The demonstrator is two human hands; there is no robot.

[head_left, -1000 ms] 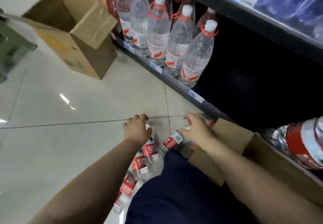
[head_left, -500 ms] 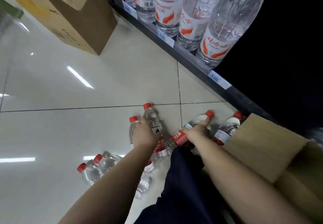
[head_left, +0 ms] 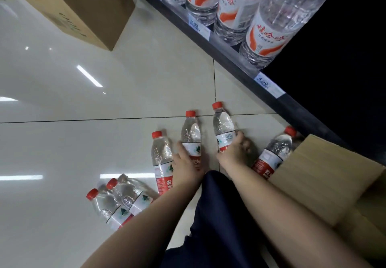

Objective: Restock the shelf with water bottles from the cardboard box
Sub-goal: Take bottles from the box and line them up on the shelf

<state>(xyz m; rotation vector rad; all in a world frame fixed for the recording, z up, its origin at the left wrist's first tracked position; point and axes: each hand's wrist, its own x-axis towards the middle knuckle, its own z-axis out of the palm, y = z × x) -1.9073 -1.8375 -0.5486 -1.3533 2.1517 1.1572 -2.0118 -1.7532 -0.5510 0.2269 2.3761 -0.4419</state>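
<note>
Right hand grips a red-capped bottle, left hand the neighbour bottle, labels half covered. A shelf tag reads 4.00.

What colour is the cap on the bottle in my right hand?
Red cap, seen in the head view.
</note>
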